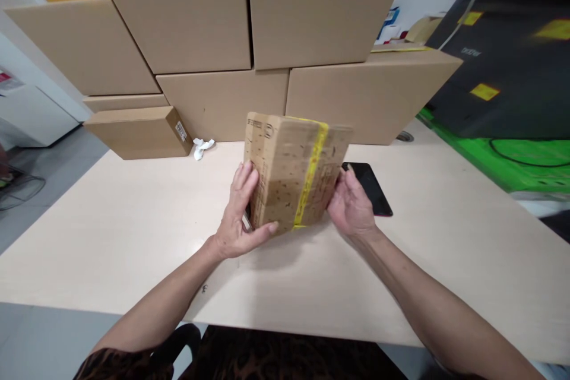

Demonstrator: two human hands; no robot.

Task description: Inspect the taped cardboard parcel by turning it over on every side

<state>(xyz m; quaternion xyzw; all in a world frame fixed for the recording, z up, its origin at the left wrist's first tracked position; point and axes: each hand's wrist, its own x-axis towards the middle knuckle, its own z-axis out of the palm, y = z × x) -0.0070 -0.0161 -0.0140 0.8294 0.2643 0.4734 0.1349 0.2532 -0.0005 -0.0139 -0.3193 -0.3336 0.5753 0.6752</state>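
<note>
Head view: small brown cardboard box w/ a yellow tape strip [294, 169] is held up just above the pale beige worktop [111, 237], between both hands, tilted so its broad printed face looks toward the camera. Left hand [240, 214] grips the box's left edge, fingers [247, 181] spread along the side, thumb curled under the lower corner. Right hand [351, 205] presses on the box's right edge, fingers closed against the cardboard, mostly hidden behind it. So both sets of fingers are clamped on the box. The box looks a bit blurred; print on it can't be read.

Flat black phone [369, 188] lies on the worktop just right of the box, partly behind the right hand. Small crumpled white scrap [202, 147] sits left of and behind the box, near the back of the worktop. Low flat brown carton w/ a white label [140, 130] lies further left of the box, beside the scrap. Stack of large plain brown cartons [249, 29] stands directly behind the box, filling the back. Right of the box, well apart, a big black machine w/ yellow stickers [507, 53] sits over a bright green surface [503, 160].
</note>
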